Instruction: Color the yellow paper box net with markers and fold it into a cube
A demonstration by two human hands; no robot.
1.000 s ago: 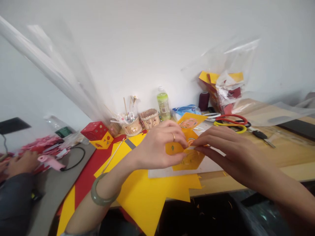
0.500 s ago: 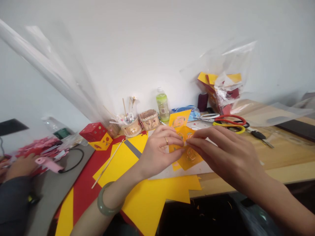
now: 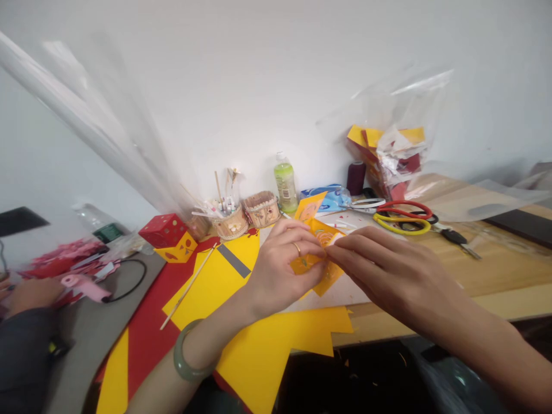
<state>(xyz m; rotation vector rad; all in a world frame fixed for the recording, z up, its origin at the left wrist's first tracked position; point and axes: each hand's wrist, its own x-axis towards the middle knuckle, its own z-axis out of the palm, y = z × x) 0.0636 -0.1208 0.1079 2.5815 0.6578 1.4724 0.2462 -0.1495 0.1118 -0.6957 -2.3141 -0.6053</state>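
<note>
Between my two hands is a small yellow paper box [image 3: 325, 229] with cut-out patterns in its sides and one flap standing up. My left hand [image 3: 287, 264], with a ring on one finger and a bangle at the wrist, pinches the box from the left. From the other side, my right hand [image 3: 383, 267] grips it with the fingertips close to the left ones. A small white piece [image 3: 337, 237] shows near the right fingertips; what it is I cannot tell. Beneath the hands lie a white sheet [image 3: 345, 293] and large yellow paper [image 3: 254, 362].
Scissors [image 3: 403, 217] and a key [image 3: 457, 237] lie to the right. A green-labelled bottle [image 3: 285, 184], decorated pots [image 3: 230, 223] and a red-and-yellow paper box [image 3: 166, 236] stand behind. At left, a co-worker's hand [image 3: 37, 296] is near a pink glue gun [image 3: 88, 287].
The yellow paper box has turned and tilted between my fingers, and its raised flap now leans left and sits lower. My right hand has come slightly left, and the white piece shows more.
</note>
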